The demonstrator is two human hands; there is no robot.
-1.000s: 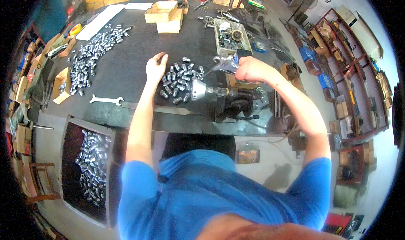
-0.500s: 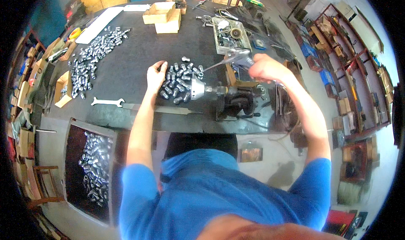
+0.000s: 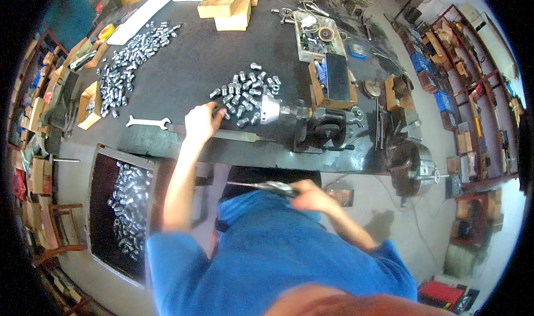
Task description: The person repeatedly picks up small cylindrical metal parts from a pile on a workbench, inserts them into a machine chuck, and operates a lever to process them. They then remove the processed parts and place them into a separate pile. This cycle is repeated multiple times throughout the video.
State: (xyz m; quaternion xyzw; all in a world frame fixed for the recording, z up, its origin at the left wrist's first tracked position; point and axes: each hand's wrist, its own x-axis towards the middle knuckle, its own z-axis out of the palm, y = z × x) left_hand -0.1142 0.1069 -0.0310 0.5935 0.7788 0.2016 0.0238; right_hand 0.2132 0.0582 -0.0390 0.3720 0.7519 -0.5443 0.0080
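Bare dark bench top [image 3: 181,66] runs between the near cluster of metal fittings [image 3: 238,100] and the larger heap [image 3: 133,60]: a wide lane from my left hand [image 3: 201,122] up to the cardboard boxes [image 3: 232,21]. To that hand's right, the cluster blocks a low pass; beyond it stand the metal cone [image 3: 271,109] and black fixture [image 3: 328,124]. To its left, the wrench [image 3: 148,122] lies flat. My right hand [image 3: 310,196], gripping a nozzled tool [image 3: 278,188], is on my body's side of the bench edge; the fixture obstructs straight ahead.
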